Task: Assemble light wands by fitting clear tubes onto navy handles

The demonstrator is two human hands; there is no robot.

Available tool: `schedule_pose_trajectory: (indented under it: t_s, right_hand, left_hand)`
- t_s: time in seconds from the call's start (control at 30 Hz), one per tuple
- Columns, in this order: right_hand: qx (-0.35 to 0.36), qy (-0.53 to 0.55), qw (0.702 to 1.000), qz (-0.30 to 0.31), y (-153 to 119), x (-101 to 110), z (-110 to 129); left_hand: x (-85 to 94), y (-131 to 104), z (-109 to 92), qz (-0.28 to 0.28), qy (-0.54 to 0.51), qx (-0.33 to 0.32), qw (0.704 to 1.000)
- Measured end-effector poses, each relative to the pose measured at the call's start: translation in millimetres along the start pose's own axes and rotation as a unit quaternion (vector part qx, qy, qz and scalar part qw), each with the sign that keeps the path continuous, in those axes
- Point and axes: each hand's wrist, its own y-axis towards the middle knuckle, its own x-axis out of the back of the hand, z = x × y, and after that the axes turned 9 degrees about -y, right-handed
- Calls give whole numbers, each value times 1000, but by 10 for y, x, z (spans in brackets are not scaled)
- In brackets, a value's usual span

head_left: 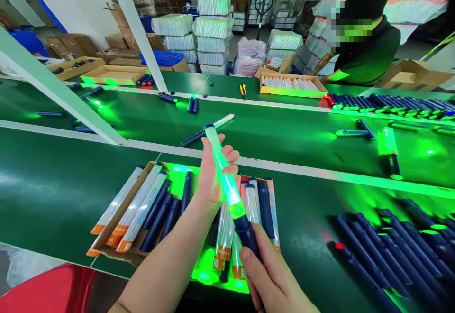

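Observation:
A light wand [223, 175] glows bright green, with a dark blue handle and a dark end cap. My left hand [209, 180] curls around its lit tube, the fingers on the right side and the thumb near the cap. My right hand [268, 272] is closed around the dark handle. The wand tilts, its capped end pointing up and away from me. Below it lies a shallow cardboard box [122, 208] with dark flashlight bodies [158, 223] and clear tubes [145, 204] bearing orange-ended labels. My hands and forearms hide part of the box.
Several dark flashlights [380, 251] lie in a group at the right. A green conveyor belt [270, 135] runs across, carrying scattered wands. Beyond it are a yellow cutter [243, 91], a box of clear tubes [292, 85] and a co-worker [373, 50]. A slanted white post [137, 28] stands at left.

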Motion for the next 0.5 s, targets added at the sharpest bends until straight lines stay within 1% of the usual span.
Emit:
schedule_pose_trajectory:
  t_s: [0.1, 0.23, 0.27, 0.33, 0.4, 0.5]
  right_hand:
    - [-2, 19, 1000, 2, 4, -19, 16]
    - [-31, 56, 997, 45, -6, -41, 11]
    - [-32, 56, 996, 55, -15, -49, 11]
    - [-32, 56, 996, 59, -37, -67, 16]
    - [-46, 70, 995, 58, -49, -96, 21]
    - [-52, 84, 994, 46, -32, -163, 14]
  left_hand:
    - [0, -26, 5, -9, 2, 8, 1000]
    - [-85, -109, 21, -1, 5, -38, 999]
    - [-110, -124, 25, 2, 11, -38, 999]
    - [-146, -134, 34, 0, 10, -17, 1000]
    - [-159, -122, 44, -7, -11, 5, 1000]
    - [-147, -113, 60, -18, -36, 18, 999]
